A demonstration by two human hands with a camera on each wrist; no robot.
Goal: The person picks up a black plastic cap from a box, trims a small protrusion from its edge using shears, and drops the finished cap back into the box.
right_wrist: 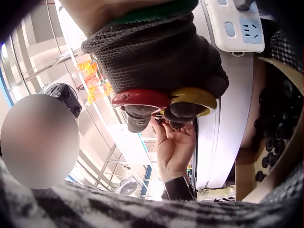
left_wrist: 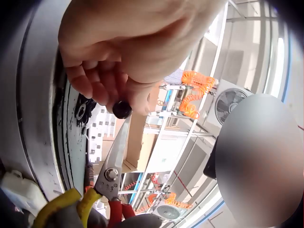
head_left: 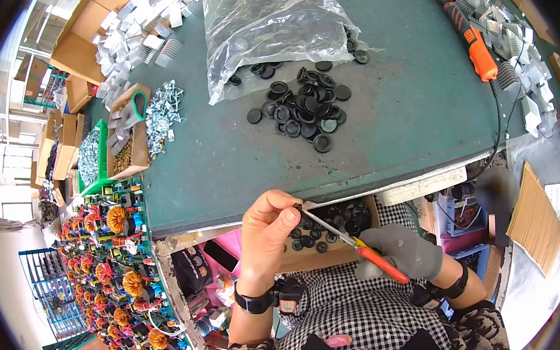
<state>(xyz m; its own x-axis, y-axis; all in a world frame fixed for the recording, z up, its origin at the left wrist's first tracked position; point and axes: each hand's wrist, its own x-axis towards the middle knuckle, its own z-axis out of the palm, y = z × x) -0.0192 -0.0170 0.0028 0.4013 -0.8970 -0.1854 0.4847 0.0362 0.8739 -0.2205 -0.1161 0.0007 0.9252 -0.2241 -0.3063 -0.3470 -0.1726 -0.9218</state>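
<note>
My bare left hand point(head_left: 267, 236) pinches a small round black rubber grommet point(left_wrist: 122, 109) between thumb and fingertips, just below the table's front edge. My right hand point(head_left: 409, 251), in a grey knitted glove, grips scissors point(head_left: 381, 264) with one red and one yellow handle. In the right wrist view its gloved fingers pass through the handle loops point(right_wrist: 194, 97). The scissors' blade tips meet the grommet's edge in the left wrist view. Beneath both hands, a cardboard box point(head_left: 303, 261) holds several similar black pieces point(head_left: 320, 246).
On the green table point(head_left: 404, 106) lie a heap of black grommets point(head_left: 305, 104) and a clear plastic bag point(head_left: 272, 23). Metal heat sinks point(head_left: 150, 30), small screws point(head_left: 163, 116) and an orange electric screwdriver point(head_left: 480, 59) sit farther off. Circuit boards with copper coils point(head_left: 119, 218) crowd the left.
</note>
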